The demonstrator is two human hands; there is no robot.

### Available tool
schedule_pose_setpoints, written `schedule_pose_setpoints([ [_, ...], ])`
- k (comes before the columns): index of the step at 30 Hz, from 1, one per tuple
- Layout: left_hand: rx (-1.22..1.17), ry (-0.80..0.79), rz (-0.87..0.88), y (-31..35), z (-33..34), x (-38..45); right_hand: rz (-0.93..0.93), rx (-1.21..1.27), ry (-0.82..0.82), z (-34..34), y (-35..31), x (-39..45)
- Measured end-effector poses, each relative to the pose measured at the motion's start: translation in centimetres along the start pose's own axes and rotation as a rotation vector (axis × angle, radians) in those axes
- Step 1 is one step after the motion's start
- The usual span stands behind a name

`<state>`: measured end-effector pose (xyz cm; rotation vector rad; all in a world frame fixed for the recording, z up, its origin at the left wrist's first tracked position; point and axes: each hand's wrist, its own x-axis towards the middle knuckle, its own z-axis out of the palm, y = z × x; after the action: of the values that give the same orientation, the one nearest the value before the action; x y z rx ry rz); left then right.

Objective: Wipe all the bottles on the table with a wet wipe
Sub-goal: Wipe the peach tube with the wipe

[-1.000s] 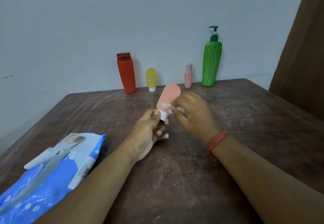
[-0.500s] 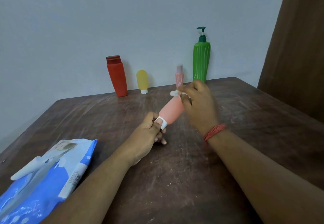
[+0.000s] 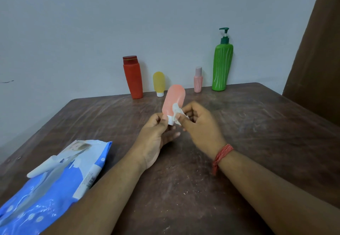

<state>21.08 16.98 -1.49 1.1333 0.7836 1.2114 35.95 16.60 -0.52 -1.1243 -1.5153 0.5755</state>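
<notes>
My left hand [image 3: 156, 135] grips a salmon-pink squeeze bottle [image 3: 173, 99] by its white cap, with the bottle held above the table and pointing up and away. My right hand [image 3: 199, 126] pinches a small crumpled white wet wipe [image 3: 177, 112] against the bottle's lower end, near the cap. Along the wall stand a red bottle [image 3: 133, 77], a small yellow bottle [image 3: 159, 83], a small pink bottle [image 3: 198, 79] and a tall green pump bottle [image 3: 222, 63].
A blue wet-wipe pack [image 3: 49, 185] lies at the near left of the dark wooden table [image 3: 257, 124]. A brown curtain or panel [image 3: 316, 50] hangs at the right. A pale wall runs behind the table's far edge.
My right hand slid the wipe from the bottle's rounded top down to its cap end. My left hand tipped the bottle from slanting right to more upright.
</notes>
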Motion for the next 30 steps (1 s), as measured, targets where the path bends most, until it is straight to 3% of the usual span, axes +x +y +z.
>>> schedule_pose_setpoints([
  [3,0.085,0.068,0.004,-0.1,-0.2,0.2,-0.16,-0.192,-0.052,0.4,-0.3,-0.5],
  [6,0.061,0.081,0.002,-0.1,-0.1,0.4,-0.284,-0.362,0.0,0.4,-0.2,-0.3],
  [10,-0.082,0.069,0.028,0.2,0.1,0.4,-0.224,-0.368,0.068,0.2,0.0,0.0],
  [14,-0.016,0.088,0.0,0.1,0.0,0.4,-0.274,-0.314,0.024,0.5,-0.2,-0.4],
  [22,-0.003,0.02,0.045,-0.2,0.4,0.2,0.025,-0.03,-0.019,-0.1,1.1,0.4],
  [30,-0.005,0.222,0.062,0.1,0.2,0.5,-0.025,-0.091,0.004,0.3,0.2,0.0],
])
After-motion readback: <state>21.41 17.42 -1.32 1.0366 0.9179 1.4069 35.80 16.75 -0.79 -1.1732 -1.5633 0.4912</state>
